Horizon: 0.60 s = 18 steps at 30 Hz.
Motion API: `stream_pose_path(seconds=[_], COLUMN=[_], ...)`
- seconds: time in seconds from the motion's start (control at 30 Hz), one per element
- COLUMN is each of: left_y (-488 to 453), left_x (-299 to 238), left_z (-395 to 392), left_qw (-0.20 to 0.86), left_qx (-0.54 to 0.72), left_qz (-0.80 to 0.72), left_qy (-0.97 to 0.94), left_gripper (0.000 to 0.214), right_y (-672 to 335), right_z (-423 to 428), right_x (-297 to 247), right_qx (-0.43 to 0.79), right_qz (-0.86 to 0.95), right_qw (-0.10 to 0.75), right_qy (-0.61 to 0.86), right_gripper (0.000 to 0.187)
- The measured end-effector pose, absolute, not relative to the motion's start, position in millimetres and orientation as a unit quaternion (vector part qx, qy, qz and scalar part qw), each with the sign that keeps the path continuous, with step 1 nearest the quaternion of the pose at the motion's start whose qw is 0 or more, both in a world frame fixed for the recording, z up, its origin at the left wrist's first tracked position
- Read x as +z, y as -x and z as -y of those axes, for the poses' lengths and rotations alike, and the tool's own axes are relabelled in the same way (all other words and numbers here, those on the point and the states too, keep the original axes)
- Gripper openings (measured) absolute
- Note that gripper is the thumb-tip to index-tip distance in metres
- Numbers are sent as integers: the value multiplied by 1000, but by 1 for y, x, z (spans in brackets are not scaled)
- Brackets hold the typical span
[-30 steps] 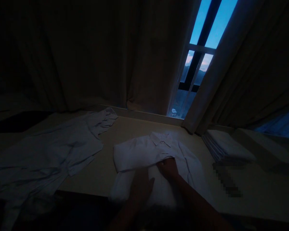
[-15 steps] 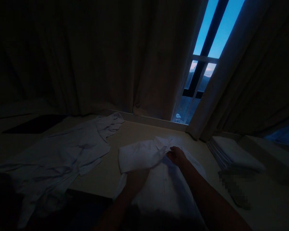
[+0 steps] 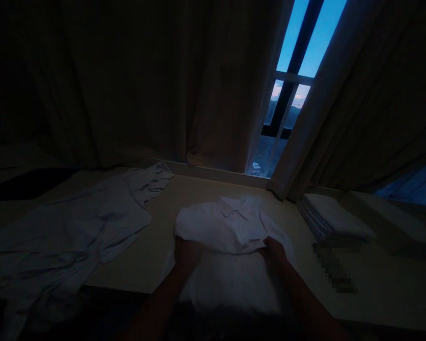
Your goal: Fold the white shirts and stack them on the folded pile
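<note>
In a very dim room a white collared shirt [image 3: 230,222] lies on a pale surface [image 3: 152,251] in front of me, its collar pointing toward the window. My left hand [image 3: 185,251] rests at the shirt's left folded edge. My right hand [image 3: 275,250] is at the right folded edge. Both hands appear closed on the cloth, though the darkness hides the fingers' detail. The shirt's lower part hangs toward me over the near edge.
A second white garment [image 3: 74,227] lies spread and crumpled at the left. A stack of folded white cloth [image 3: 332,218] sits at the right, with a blurred dark object [image 3: 332,267] in front of it. Heavy curtains [image 3: 145,85] frame a narrow window [image 3: 287,94].
My right hand has come back from near the collar to the shirt's right side. The left hand has moved to the left edge. Both sleeves now lie folded in across the shirt's chest.
</note>
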<state>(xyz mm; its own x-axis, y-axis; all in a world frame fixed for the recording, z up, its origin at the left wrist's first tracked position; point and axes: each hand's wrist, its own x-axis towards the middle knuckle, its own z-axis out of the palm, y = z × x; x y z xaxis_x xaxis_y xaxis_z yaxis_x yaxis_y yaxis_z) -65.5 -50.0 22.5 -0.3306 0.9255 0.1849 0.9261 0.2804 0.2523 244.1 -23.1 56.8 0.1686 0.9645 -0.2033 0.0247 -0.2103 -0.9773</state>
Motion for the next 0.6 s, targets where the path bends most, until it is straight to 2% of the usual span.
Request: stream_pose_path(seconds=[0.17, 0.27, 0.37, 0.6], left_y=[73, 71, 69, 82], left_x=[27, 31, 34, 29], left_z=[49, 58, 68, 97], left_qw=[8, 3, -6, 15], left_qx=[-144, -134, -128, -175], left_qz=[760, 729, 702, 682], left_qy=[634, 671, 700, 710], left_gripper=[36, 31, 29, 21], right_y=[-258, -261, -261, -252], right_z=[8, 0, -3, 2], right_x=[43, 32, 21, 10], right_qx=[339, 260, 212, 152], right_qz=[451, 459, 469, 469], right_qw=[395, 362, 341, 345], right_qy=[725, 768, 786, 799], right_gripper=[9, 23, 28, 48])
